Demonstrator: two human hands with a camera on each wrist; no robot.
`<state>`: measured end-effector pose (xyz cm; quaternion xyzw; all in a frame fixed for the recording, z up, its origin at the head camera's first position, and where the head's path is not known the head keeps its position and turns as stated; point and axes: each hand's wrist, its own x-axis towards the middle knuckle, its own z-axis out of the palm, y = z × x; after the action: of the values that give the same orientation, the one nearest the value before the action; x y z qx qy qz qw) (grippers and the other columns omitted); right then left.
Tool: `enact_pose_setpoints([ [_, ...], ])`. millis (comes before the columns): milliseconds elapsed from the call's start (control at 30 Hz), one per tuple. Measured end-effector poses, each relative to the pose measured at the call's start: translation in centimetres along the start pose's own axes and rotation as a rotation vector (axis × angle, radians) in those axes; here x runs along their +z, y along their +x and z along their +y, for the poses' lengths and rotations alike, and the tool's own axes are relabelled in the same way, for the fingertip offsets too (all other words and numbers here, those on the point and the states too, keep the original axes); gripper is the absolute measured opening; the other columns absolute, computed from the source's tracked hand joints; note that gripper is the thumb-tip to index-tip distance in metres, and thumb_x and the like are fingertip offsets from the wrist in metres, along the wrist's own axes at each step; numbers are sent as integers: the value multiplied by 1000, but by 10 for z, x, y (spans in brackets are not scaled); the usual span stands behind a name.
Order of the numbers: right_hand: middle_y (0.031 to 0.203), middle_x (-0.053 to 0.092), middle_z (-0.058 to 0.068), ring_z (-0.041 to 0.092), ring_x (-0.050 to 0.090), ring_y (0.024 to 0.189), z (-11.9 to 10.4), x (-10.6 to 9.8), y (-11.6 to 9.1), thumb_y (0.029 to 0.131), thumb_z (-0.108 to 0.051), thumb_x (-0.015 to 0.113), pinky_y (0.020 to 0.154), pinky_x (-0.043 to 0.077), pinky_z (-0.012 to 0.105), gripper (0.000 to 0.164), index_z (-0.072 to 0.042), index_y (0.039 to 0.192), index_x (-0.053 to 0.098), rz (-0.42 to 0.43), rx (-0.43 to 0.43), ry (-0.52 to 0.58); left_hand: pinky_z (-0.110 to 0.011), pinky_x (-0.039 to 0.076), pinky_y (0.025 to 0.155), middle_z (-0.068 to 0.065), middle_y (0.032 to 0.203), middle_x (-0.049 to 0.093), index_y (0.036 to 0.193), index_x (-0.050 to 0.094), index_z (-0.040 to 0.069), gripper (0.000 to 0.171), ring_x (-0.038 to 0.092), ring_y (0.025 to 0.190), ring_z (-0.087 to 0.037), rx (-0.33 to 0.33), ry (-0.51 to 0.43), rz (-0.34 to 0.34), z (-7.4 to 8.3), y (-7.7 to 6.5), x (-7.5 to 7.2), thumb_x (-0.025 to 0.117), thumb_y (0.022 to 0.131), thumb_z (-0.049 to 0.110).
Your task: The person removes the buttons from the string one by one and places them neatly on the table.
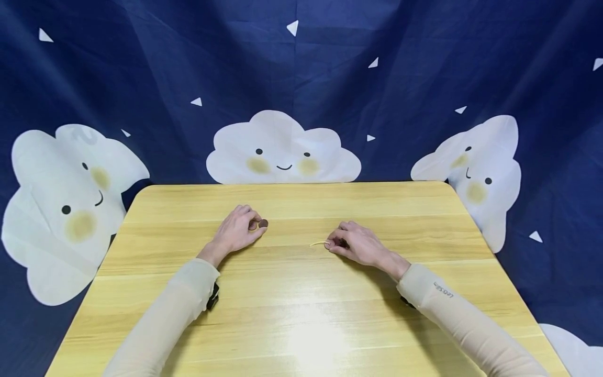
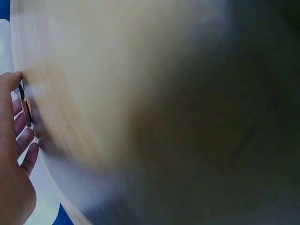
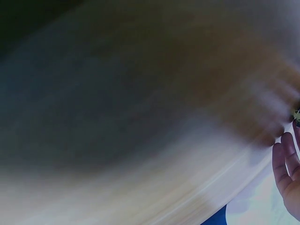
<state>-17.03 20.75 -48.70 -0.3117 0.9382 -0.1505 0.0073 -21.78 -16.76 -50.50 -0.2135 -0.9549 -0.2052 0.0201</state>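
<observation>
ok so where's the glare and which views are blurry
Head view: glare on the near part of the tabletop, left hand and right hand fairly clear; left wrist view: tabletop mostly dark and blurred; right wrist view: likewise, right hand clearer at the edge.

From my end, the head view gives me one piece of readable lettering (image 1: 443,289): small dark print on the right sleeve (image 1: 471,327), just below the cuff (image 1: 411,283). I read it as "LetsSlim", though at this size I can't swear to each letter. It sits upside down to me, slanting along the forearm, with the L at its lower right end. I also see a faint grey mark (image 1: 85,137) on the left cloud (image 1: 47,173), curved somewhat like a 2; I can't tell whether it is a numeral.
</observation>
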Motion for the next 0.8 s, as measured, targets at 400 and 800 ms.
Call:
enact_pose_setpoints([
  [400,101,68,-6,12,56,89,-3,2,2,99,-39,74,74,48,29,22,-25,114,77,0,0,10,-37,44,88,-1,94,59,104,74,12,30,51,97,-22,-5,8,5,-4,-3,-2,73,97,42],
  [800,100,68,-5,12,55,88,-1,0,1,98,-38,75,73,48,29,21,-24,113,78,7,0,7,-39,44,89,-3,97,60,106,74,11,30,52,98,-23,-11,-17,7,-1,-2,0,74,97,40],
])
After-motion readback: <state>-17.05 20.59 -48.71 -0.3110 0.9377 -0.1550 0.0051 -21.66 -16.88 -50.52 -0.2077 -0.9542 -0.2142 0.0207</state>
